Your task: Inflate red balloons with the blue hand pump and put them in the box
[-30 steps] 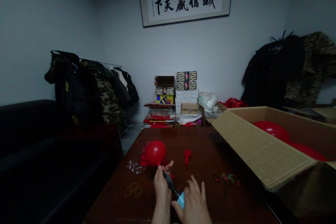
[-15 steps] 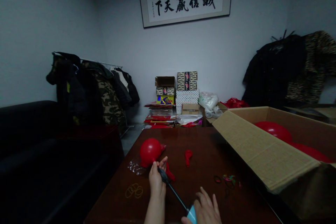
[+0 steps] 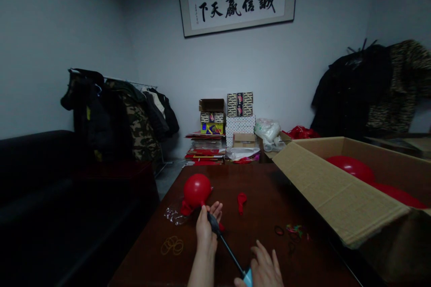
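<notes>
My left hand (image 3: 206, 228) pinches the neck of a partly inflated red balloon (image 3: 197, 190) against the black tip of a hand balloon pump (image 3: 230, 251). The pump's thin dark rod slants down to a light blue end (image 3: 248, 278) at the bottom edge. My right hand (image 3: 264, 267) is around that blue end, its fingers partly spread and its lower part out of frame. Behind my left hand, red balloon material shows, mostly hidden. A limp red balloon (image 3: 241, 202) lies farther right on the brown table (image 3: 256, 177).
Tan rubber bands (image 3: 172, 245) and a clear plastic wrapper (image 3: 175, 215) lie at left. Dark and coloured bands (image 3: 294, 229) lie at right. An open cardboard box (image 3: 340, 188) holding inflated red balloons (image 3: 352, 168) stands along the right side. A black sofa (image 3: 40, 206) is at left.
My left hand has shifted slightly right, with the balloon and pump tip. The red material beside it is now more hidden. The blue pump end has moved slightly down and right.
</notes>
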`<state>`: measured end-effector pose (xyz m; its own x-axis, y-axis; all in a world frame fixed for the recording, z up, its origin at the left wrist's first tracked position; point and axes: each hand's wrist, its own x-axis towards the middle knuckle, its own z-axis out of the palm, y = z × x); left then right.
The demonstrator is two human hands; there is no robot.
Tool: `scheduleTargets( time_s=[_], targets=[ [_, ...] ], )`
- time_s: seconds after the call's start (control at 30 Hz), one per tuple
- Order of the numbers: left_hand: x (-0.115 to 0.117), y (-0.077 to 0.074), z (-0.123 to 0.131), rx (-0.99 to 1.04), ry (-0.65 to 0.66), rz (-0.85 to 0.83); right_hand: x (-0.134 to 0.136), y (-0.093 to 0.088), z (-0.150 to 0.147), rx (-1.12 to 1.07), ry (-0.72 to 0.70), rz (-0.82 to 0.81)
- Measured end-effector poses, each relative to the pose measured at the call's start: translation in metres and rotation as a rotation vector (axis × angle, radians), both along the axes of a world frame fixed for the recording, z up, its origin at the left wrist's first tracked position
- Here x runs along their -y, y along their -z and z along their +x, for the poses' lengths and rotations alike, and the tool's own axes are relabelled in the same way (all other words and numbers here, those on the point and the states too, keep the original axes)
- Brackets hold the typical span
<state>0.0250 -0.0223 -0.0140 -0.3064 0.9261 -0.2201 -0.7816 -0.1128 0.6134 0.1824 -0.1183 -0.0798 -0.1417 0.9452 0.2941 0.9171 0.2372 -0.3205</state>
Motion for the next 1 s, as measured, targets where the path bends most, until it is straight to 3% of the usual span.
scheduleTargets(
  time_s=[0.23,0.5,0.7,1.0],
  targets=[
    [-0.001,-0.001,0.006,0.005,0.021,-0.002,-0.009,-0.030,-0.008,-0.008,-0.057,-0.055],
    [-0.001,0.006,0.005,0.024,0.026,0.023,-0.011,-0.033,-0.009,-0.027,-0.064,-0.052],
    [0.001,0.019,0.024,-0.011,0.100,-0.007,-0.026,-0.051,-0.025,-0.039,0.011,-0.035],
    [-0.013,0.015,0.024,-0.159,0.021,0.110,-0.026,-0.063,-0.031,-0.007,0.035,0.038]
  ],
)
